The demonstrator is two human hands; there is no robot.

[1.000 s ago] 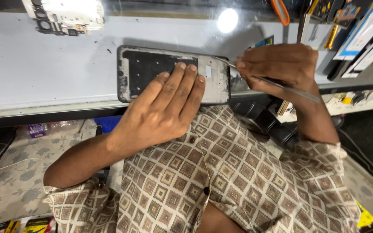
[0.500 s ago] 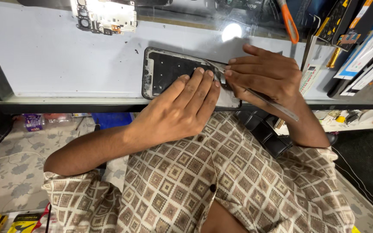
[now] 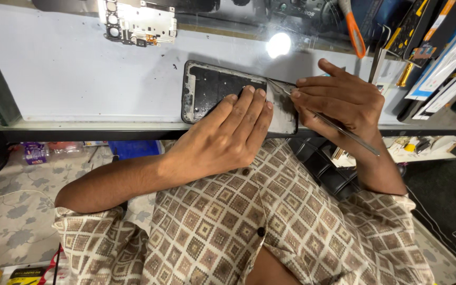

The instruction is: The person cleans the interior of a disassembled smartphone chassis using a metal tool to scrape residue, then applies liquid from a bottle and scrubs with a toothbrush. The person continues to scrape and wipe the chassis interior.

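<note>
An opened phone [image 3: 207, 89] lies flat on the white glass counter [image 3: 69, 68], its dark inside facing up. My left hand [image 3: 228, 134] rests palm down on its near half, fingers together and pressing on it. My right hand [image 3: 344, 100] is at the phone's right end and grips thin metal tweezers [image 3: 339, 126]. Their tips touch the upper right part of the phone, and the long end sticks out back over my wrist.
A detached phone part with camera rings [image 3: 135, 24] lies at the counter's far edge. An orange-handled tool [image 3: 352, 26] and packaged items [image 3: 439, 47] crowd the far right. A lamp glare [image 3: 278, 45] shines on the glass. Patterned floor [image 3: 11, 200] lies below.
The view has shifted, so the phone sits further right and lower in frame. My left hand stays pressed on the phone. My right hand with the tweezers has edged right along the phone's end.
</note>
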